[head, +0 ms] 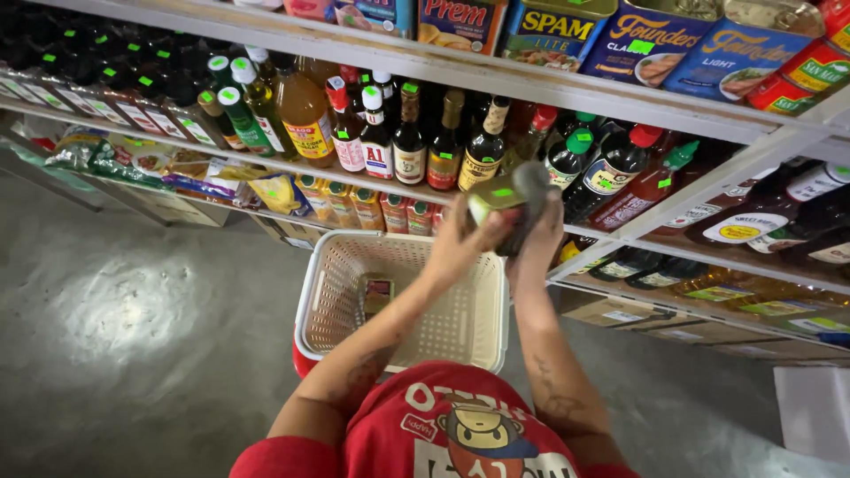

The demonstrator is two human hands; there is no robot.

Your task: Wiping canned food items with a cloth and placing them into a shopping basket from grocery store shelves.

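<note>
Hands meet before a shelf of sauce bottles: the left hand wraps a tin with a green sticker, the right hand closes round a dark bottle beside it. Directly below sits a cream basket holding one small packet, above the grey floor.

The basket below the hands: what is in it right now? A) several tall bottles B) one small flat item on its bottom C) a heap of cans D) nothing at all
B: the cream basket shows a single small flat item lying on its bottom, with the rest of the mesh floor bare.
</note>
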